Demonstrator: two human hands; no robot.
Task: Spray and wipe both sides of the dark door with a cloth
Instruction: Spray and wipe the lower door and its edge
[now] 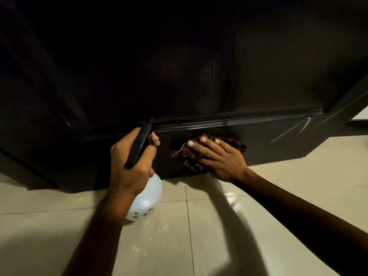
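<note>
The dark door fills the upper view, with a raised moulding strip crossing its lower part. My left hand grips the neck of a translucent white spray bottle; its black trigger head points at the door near the moulding. My right hand lies flat with straight fingers on a dark reddish patterned cloth, pressing it against the door's bottom panel just above the floor. The cloth shows on both sides of my fingers.
Glossy cream floor tiles run up to the door's lower edge. Pale scratch marks show on the door's bottom right panel. A lit opening shows at the far right beyond the door's edge.
</note>
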